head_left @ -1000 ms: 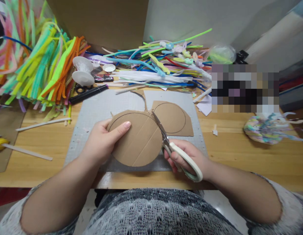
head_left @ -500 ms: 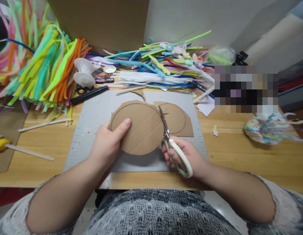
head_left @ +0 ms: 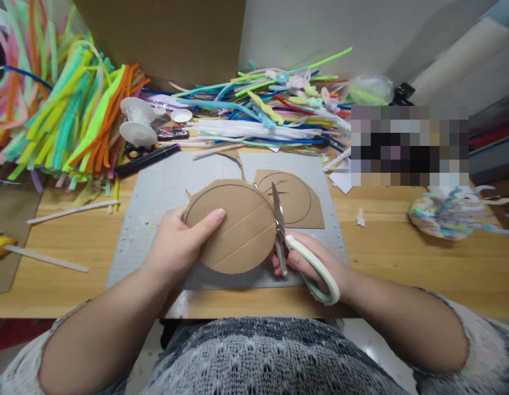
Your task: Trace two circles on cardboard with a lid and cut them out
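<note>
My left hand (head_left: 175,244) grips a brown cardboard disc (head_left: 238,227) by its left edge, thumb on top, holding it above the grey cutting mat (head_left: 151,189). My right hand (head_left: 315,263) is closed round the white handles of a pair of scissors (head_left: 295,249). The blades point away from me along the disc's right edge. A pencilled circle runs near the disc's rim. Behind the blades, a second cardboard piece (head_left: 297,200) with a drawn circle lies flat on the mat.
Heaps of coloured pipe cleaners (head_left: 73,118) fill the left and back of the wooden table (head_left: 402,263). Two white spools (head_left: 134,123), black scissors (head_left: 136,149) and a black marker (head_left: 149,159) lie behind the mat. A pastel pipe-cleaner bundle (head_left: 439,216) sits at the right. A cardboard sheet (head_left: 163,38) stands behind.
The disc has turned in my left hand, its crease lines now slanting differently. The scissors have worked along its right edge, blades now more upright, and a cardboard offcut strip has dropped behind.
</note>
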Available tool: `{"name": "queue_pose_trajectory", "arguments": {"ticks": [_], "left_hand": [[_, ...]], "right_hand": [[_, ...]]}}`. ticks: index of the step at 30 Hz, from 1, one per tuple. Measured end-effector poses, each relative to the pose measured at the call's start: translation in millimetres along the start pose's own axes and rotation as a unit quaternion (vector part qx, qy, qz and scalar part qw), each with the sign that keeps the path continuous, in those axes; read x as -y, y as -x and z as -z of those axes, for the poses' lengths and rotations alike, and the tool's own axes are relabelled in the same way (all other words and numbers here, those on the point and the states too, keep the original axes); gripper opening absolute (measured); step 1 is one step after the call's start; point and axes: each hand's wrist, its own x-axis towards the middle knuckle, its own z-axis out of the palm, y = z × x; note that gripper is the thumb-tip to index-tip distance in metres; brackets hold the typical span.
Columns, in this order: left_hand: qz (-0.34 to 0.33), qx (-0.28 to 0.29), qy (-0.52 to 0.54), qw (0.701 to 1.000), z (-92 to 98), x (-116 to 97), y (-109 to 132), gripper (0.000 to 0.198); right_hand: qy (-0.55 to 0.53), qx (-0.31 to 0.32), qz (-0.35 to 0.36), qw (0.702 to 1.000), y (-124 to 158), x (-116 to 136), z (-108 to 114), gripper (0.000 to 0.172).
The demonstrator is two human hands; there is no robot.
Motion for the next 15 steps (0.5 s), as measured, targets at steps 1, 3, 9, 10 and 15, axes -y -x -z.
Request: {"name": "queue_pose_trajectory", "arguments": {"ticks": [1, 3, 9, 10, 15], "left_hand": [[0.001, 0.002, -0.007, 1.000, 0.3, -0.7, 0.1, 0.038], [-0.002, 0.002, -0.019, 1.000, 0.7, -2.0, 0.4, 0.039], [-0.018, 0.010, -0.011, 1.000, 1.4, -2.2, 0.2, 0.037], [-0.022, 0.009, -0.009, 1.000, 1.6, -1.9, 0.0, 0.036], [-0.025, 0.008, -0.009, 1.000, 2.9, -2.1, -0.7, 0.035]], "right_hand": [[0.001, 0.000, 0.001, 1.000, -0.2, 0.6, -0.2, 0.050], [0.006, -0.003, 0.003, 1.000, -0.1, 1.2, -0.7, 0.049], [-0.002, -0.019, -0.020, 1.000, 1.8, 1.2, -3.5, 0.047], [-0.005, -0.020, -0.026, 0.999, 2.0, 1.3, -4.1, 0.047], [-0.017, -0.036, -0.052, 0.998, 3.0, 1.4, -6.3, 0.049]]}}
